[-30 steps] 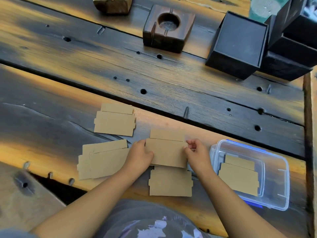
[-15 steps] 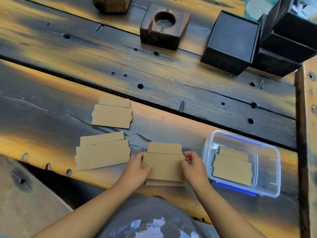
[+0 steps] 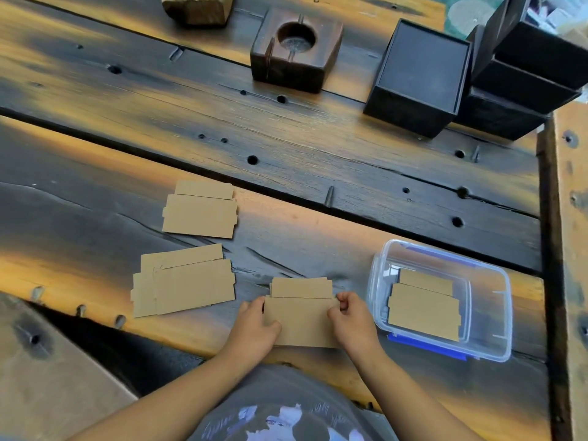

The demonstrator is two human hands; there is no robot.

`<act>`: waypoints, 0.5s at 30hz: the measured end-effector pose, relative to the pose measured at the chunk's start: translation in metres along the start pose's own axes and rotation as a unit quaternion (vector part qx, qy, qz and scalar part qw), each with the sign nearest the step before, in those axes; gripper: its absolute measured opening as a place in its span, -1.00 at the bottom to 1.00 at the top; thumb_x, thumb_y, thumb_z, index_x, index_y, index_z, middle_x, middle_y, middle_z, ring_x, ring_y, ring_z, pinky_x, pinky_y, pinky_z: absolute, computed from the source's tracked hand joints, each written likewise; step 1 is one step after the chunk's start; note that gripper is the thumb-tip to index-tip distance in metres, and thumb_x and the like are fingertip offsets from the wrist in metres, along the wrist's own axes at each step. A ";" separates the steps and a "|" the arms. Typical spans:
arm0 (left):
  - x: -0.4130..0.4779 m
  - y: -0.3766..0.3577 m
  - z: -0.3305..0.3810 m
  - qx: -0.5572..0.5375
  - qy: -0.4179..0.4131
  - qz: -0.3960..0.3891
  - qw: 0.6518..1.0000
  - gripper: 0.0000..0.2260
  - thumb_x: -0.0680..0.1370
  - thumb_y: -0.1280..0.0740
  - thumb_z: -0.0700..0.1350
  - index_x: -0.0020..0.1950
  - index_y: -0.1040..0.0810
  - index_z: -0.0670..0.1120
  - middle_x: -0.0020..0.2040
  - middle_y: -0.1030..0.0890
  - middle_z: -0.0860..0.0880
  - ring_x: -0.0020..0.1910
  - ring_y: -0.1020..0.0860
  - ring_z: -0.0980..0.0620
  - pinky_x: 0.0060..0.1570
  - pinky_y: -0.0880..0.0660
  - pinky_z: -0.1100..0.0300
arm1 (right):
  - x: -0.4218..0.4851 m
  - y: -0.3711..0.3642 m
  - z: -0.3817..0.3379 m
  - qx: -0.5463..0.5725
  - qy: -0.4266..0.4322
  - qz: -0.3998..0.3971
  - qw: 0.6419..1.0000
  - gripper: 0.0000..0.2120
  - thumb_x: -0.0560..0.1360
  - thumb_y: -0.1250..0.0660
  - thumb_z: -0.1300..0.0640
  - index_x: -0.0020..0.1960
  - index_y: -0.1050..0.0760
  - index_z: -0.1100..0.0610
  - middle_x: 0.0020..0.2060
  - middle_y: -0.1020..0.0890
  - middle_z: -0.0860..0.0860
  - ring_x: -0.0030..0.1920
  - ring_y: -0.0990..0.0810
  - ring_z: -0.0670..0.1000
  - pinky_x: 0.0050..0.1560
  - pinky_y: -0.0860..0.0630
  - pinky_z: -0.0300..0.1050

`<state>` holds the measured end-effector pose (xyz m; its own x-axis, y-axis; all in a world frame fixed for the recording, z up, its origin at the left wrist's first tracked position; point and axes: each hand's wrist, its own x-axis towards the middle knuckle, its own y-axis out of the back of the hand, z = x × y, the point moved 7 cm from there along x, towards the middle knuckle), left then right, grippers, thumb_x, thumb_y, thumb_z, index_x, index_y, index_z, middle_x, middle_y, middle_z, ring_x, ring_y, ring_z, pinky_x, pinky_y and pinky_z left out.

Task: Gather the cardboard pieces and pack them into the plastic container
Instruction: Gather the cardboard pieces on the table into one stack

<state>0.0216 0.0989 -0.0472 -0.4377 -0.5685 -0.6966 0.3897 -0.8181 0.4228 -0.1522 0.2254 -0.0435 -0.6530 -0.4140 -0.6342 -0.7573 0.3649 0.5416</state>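
A stack of brown cardboard pieces (image 3: 302, 310) lies near the table's front edge. My left hand (image 3: 254, 329) grips its left side and my right hand (image 3: 353, 319) pinches its right side. To the right stands a clear plastic container (image 3: 490, 300) with blue clips; cardboard pieces (image 3: 423, 310) lie flat inside it. Two more cardboard groups rest on the wood to the left: one near (image 3: 184, 281), one farther back (image 3: 200, 211).
A dark wooden table (image 3: 286, 138) with holes and a long gap between planks. At the back stand a wooden block with a round hollow (image 3: 296, 49), black boxes (image 3: 420, 74) and another wooden block (image 3: 197, 7). The table's right edge (image 3: 547, 249) is beside the container.
Both hands slid the held cardboard piece toward me onto the piece that lay nearer the front edge; the two now sit as one stack in my hands.
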 end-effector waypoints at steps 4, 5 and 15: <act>0.003 -0.001 -0.001 0.011 -0.002 -0.001 1.000 -0.71 0.49 -0.30 -0.16 0.21 -0.46 0.00 0.12 -0.44 -0.06 -0.13 -0.40 0.26 -0.22 -0.30 0.44 | 0.000 0.001 -0.001 -0.018 0.004 -0.006 1.000 -0.78 0.48 -0.25 0.19 0.12 -0.49 0.08 -0.02 -0.60 0.03 0.01 -0.56 0.03 0.03 -0.51 0.00; 0.004 -0.001 -0.001 0.014 -0.001 -0.003 1.000 -0.70 0.49 -0.30 -0.16 0.21 -0.45 0.00 0.12 -0.43 -0.05 -0.13 -0.40 0.26 -0.22 -0.29 0.44 | 0.000 0.001 -0.001 -0.019 0.005 -0.007 1.000 -0.80 0.49 -0.25 0.20 0.10 -0.49 0.08 -0.02 -0.60 0.02 0.00 -0.57 0.02 0.02 -0.52 -0.01; 0.009 0.002 -0.006 0.013 0.038 0.000 0.999 -0.75 0.46 -0.30 -0.14 0.13 -0.41 -0.01 0.09 -0.53 -0.08 0.02 -0.55 -0.01 -0.12 -0.43 0.14 | 0.002 0.000 0.002 -0.042 0.008 -0.013 0.999 -0.82 0.45 -0.26 0.12 0.05 -0.47 0.06 0.00 -0.55 0.04 0.02 -0.53 0.02 0.08 -0.54 0.04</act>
<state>0.0233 0.0927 -0.0562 -0.3738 -0.5615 -0.7382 0.3679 -0.8204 0.4377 -0.1536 0.2263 -0.0457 -0.6321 -0.4364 -0.6403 -0.7719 0.2828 0.5693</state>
